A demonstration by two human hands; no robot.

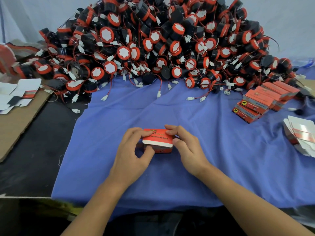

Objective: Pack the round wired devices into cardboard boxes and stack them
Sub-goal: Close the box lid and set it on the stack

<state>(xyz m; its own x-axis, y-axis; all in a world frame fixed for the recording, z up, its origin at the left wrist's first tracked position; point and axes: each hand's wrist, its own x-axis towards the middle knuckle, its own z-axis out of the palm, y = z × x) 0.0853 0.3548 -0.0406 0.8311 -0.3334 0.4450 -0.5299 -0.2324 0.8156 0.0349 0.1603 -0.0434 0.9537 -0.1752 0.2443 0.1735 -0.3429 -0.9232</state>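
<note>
Fingers point(139, 132) of left hand point(131, 150) and right hand point(187, 147) curled round small red cardboard box point(157, 139), mid blue cloth point(221, 150); heaped red-and-black round wired devices point(153, 45) behind, stacked red boxes point(259, 103) at right.

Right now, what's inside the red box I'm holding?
Contents hidden: the red box has its flap folded down, held by the left hand and right hand.

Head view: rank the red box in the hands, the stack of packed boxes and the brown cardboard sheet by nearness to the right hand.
1. red box: centre, gripped by the right hand.
2. stack of packed boxes: right side, further back.
3. brown cardboard sheet: far left edge.
</note>
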